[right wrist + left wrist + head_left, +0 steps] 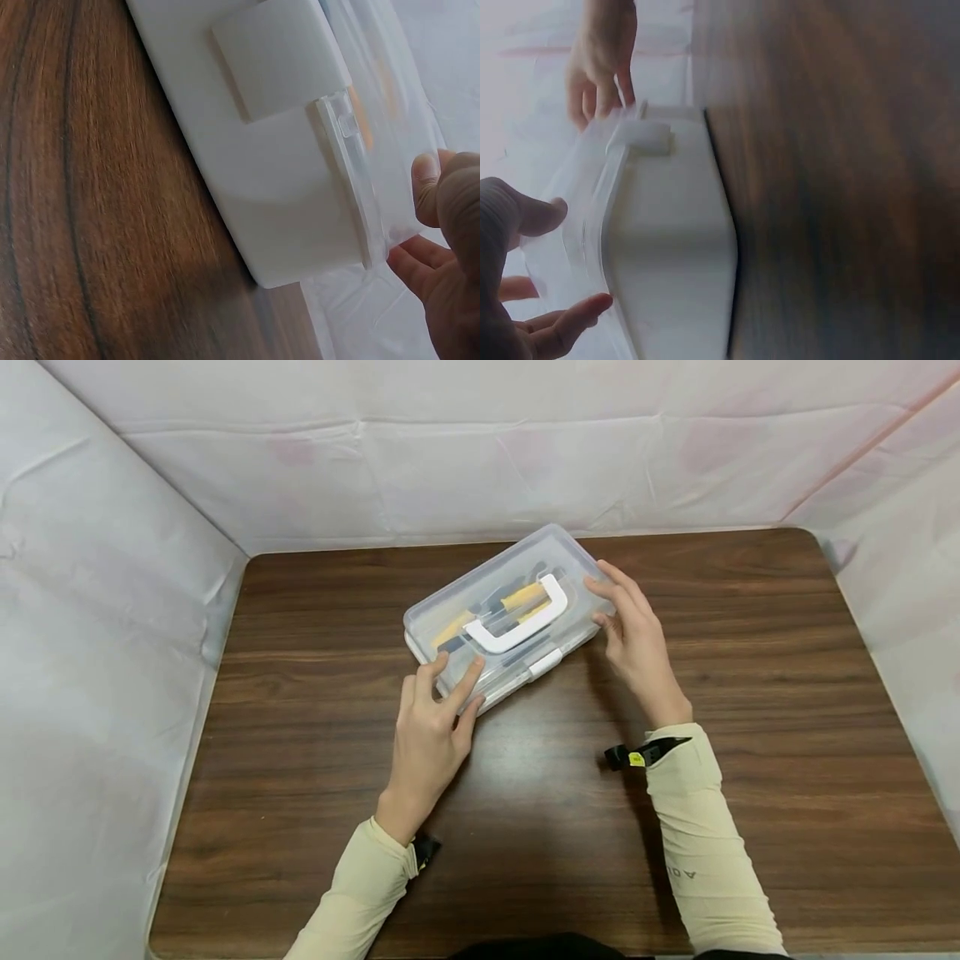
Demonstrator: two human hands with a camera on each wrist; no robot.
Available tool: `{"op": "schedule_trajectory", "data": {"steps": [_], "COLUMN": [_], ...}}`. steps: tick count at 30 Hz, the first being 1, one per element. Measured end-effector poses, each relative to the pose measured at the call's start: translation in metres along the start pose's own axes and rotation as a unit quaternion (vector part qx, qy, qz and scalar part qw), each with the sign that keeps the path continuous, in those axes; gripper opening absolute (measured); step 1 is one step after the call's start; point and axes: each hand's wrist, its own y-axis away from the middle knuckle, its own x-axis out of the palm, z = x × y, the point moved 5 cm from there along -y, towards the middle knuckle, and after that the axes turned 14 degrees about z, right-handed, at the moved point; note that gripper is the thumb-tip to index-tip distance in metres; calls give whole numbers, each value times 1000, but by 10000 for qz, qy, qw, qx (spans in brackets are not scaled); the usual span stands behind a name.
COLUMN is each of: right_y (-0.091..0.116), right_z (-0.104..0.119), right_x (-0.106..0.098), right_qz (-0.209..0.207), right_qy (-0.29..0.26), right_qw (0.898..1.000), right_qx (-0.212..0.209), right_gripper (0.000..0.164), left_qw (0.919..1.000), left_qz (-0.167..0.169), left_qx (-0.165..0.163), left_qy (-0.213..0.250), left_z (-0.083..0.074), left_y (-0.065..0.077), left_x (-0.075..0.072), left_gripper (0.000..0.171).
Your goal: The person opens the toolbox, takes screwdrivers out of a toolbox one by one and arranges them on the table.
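A lidded plastic case (480, 578), with a clear lid, white base, white carry handle (521, 631) and white front latch (545, 665), sits at an angle on the table. Yellow-and-dark items (453, 628) show through the lid; their kind is blurred. My left hand (429, 735) is at the near left corner, fingers spread and touching the lid. At the right end is my right hand (636, 639), its fingertips at the lid's edge. In the right wrist view, the latch (281, 60) lies flat against the base's front wall.
The brown wood-grain table (315, 777) runs around the case on all sides. White sheeting (510, 477) stands behind it and on both sides. Black straps (648, 753) with small devices sit at both wrists, over pale sleeves.
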Motion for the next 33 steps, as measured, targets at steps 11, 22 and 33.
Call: {"op": "schedule_trajectory", "data": {"steps": [11, 22, 33], "right_y": [2, 6, 13], "right_z": [8, 15, 23], "right_x": [9, 14, 21], "right_qz": [262, 772, 877], "right_qy": [-433, -851, -1052], "right_qw": [9983, 9926, 9895], "right_qx": [-272, -400, -462], "right_gripper": [43, 47, 46], "left_qw": [9968, 9876, 9818], "left_qz": [177, 786, 1031], "left_qx": [176, 761, 974], "left_qy": [-764, -1125, -1263], "left_z": [-22, -43, -54], "left_y": [26, 44, 60], "left_x": [-13, -26, -35], "left_gripper": [46, 45, 49]}}
